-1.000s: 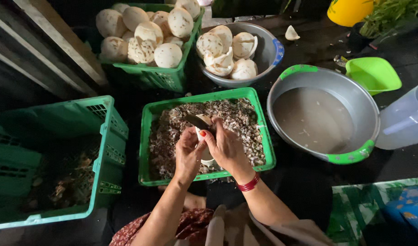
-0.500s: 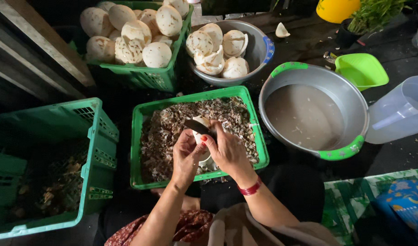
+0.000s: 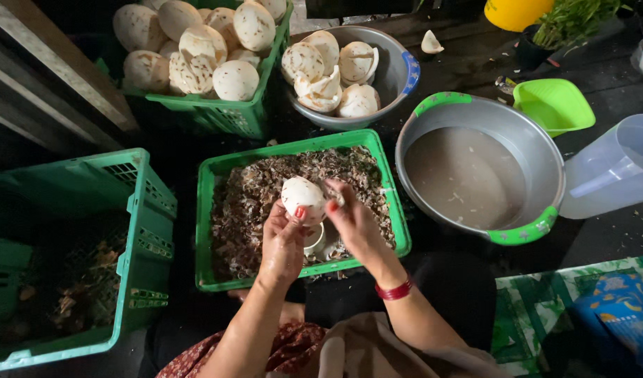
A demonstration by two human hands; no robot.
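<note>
A pale, rounded peeled coconut is sitting between the two hands, held above the middle green tray. Its smooth domed side is facing up toward the camera; it is too near round to give a long axis. The left hand is cupping it from below, thumb pressed against its near side, and the right hand is gripping its right edge with the fingertips; whether this hand is also holding a tool cannot be told.

The tray beneath is shallow, of slotted plastic, and is lying full of brown, flaky shavings. A red bangle is circling the right wrist.

Behind the tray, a metal bowl is holding more whitish, rough-skinned coconuts, and a green crate to its left is piled with others. To the right, a wide metal basin with green handles is holding cloudy liquid, with a clear plastic jug just beside it and a small green scoop behind. A deep green crate is standing at far left.
</note>
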